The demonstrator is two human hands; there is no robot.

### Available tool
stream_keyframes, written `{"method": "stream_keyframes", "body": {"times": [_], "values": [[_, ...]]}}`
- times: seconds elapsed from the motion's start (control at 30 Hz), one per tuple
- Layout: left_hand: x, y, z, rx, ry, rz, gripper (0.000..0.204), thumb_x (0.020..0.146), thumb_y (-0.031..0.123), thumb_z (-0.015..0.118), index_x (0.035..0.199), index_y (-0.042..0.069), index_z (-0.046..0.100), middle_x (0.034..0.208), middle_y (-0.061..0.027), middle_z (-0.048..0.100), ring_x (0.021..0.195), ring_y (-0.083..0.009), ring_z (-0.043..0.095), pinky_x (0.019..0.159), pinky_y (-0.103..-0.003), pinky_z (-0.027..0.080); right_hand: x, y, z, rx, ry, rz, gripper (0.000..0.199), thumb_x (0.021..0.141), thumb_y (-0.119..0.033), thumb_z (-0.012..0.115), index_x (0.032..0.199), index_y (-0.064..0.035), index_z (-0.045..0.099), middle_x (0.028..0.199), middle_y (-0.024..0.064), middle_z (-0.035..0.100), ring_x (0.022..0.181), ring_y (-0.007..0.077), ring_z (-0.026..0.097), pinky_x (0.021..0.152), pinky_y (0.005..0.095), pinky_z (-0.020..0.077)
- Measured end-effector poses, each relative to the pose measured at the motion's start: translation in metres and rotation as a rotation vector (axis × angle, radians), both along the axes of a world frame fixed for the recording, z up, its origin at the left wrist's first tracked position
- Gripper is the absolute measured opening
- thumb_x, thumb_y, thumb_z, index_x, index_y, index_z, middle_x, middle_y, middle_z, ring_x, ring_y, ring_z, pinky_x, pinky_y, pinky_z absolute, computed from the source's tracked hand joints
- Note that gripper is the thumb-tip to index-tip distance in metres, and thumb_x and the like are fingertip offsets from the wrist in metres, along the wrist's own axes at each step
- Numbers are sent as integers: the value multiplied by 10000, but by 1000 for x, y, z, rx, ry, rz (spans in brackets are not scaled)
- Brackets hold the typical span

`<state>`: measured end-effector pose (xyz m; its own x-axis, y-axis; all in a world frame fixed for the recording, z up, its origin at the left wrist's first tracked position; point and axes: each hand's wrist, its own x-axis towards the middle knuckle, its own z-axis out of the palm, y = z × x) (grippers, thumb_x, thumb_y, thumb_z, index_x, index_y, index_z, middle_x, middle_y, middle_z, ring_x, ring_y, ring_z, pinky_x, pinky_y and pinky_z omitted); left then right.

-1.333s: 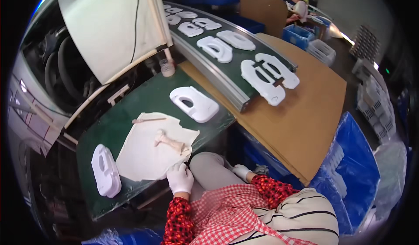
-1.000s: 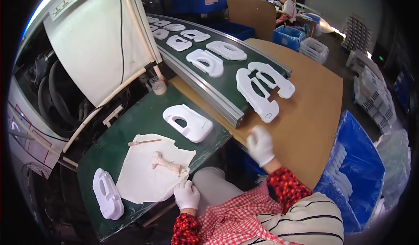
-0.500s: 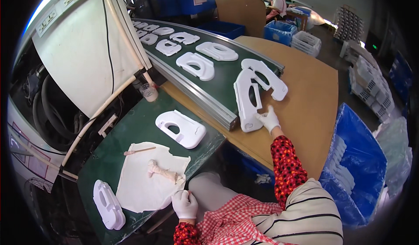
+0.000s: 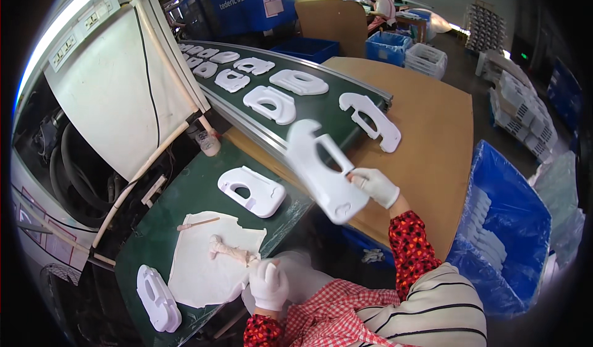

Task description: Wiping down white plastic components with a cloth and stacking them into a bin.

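Note:
My right hand (image 4: 378, 187), in a white glove, is closed on the edge of a white plastic panel (image 4: 310, 169) with a large cut-out. The panel is tilted in the air between the conveyor's end and the green table (image 4: 154, 242). My gloved left hand (image 4: 269, 286) is at the table's near edge with curled fingers; whatever they may hold is hidden. Beside it, on a white cloth (image 4: 197, 273), lie a twisted pale rag (image 4: 230, 249) and a thin wooden stick (image 4: 201, 223). Two similar white pieces rest on the table, a far one (image 4: 264, 202) and a near-left one (image 4: 159, 310).
Several white panels lie on the green conveyor (image 4: 309, 109); another panel (image 4: 377, 121) overhangs its end onto a brown board (image 4: 426, 118). At right stands a blue-lined bin (image 4: 519, 223) with white pieces. A clear jar (image 4: 209, 143) is by the table's far corner. Someone sits far back.
My right hand has lifted the white panel off the conveyor's end and brought it left and nearer to me. My left hand has risen slightly and turned. The other panel stays at the conveyor's end.

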<state>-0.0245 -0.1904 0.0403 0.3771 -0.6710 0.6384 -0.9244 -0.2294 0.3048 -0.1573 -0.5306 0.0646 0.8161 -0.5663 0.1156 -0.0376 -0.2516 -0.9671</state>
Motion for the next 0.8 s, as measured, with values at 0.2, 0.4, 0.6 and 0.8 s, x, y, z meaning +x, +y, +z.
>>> {"method": "stream_keyframes", "body": {"times": [0.2, 0.4, 0.6, 0.8], "values": [[-2, -33, 70, 140, -411, -135, 481, 641, 89, 676, 1100, 34, 543, 1117, -125, 556, 1070, -337, 525, 899, -477, 418, 27, 32, 28, 49, 129, 893, 311, 949, -290, 518, 1026, -9, 628, 901, 22, 635, 851, 106, 555, 777, 280, 455], [4, -18, 55, 413, -89, -375, 427, 657, 109, 624, 1067, 9, 566, 838, -111, 593, 787, -294, 582, 747, -402, 443, 69, 56, 4, 83, 275, 1195, 308, 951, -267, 471, 1027, -18, 635, 870, 35, 633, 825, 110, 559, 772, 266, 446], [12, 17, 61, 221, 458, -28, 523, 701, 134, 653, 1186, 1, 514, 889, -148, 610, 796, -324, 591, 709, -390, 465, 134, 2, 43, 9, 187, 747, 242, 906, -188, 534, 1060, -28, 630, 905, 62, 664, 742, 141, 623, 689, 278, 516], [36, 94, -2, -811, 1378, 315, 382, 804, 275, 644, 1037, -8, 537, 820, -69, 584, 706, -173, 583, 636, -308, 474, 249, -193, 18, -681, -42, -224, 329, 832, -209, 584, 1109, -31, 577, 976, 126, 643, 846, 269, 631, 755, 344, 506]]}}
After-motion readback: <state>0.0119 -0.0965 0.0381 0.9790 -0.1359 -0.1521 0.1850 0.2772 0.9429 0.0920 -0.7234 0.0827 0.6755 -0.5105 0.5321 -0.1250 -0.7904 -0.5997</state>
